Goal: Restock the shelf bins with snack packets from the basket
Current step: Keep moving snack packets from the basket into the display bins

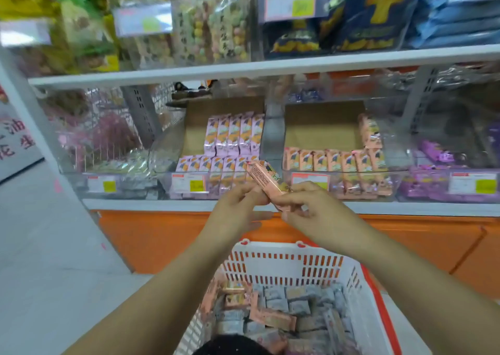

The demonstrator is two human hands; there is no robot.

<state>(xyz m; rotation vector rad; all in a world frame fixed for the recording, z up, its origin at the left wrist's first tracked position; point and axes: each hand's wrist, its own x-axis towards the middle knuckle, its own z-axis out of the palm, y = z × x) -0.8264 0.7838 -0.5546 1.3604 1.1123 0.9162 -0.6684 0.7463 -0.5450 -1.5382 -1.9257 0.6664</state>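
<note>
Pinching it at both ends, is the person? asks the first.

Yes, says the second. The left hand (243, 206) grips the upper part of the salmon-pink oblong snack packet (266, 181) between thumb and fingers. The right hand (305, 206) curls its fingers round the lower end. The packet hangs tilted in the air, near the front of the lower shelf and above the white slotted plastic basket with the orange rim (292, 249).

How does it look to handle?

Light, probably, and fairly stiff for a wrapper, since it holds its bar shape unsupported. The glossy film is likely slippery and the contents may crush. A hold across the flat sides near the middle seems safer than squeezing the sealed ends.

Where does it belong?

Likely in the clear plastic bin of matching salmon packets (341, 171), just far and right of the hands. Its front row stands full, with free space behind it against the brown cardboard liner (322, 127).

What stands in the way?

The bin's front wall, with its white and yellow price label (308, 179), has to be cleared from above. The white upper shelf edge (270, 65) leaves limited room overhead. The lilac upright packets (232, 134) fill the next bin on the left, so a mix-up is possible. More packets, salmon and grey, lie in the basket.
</note>
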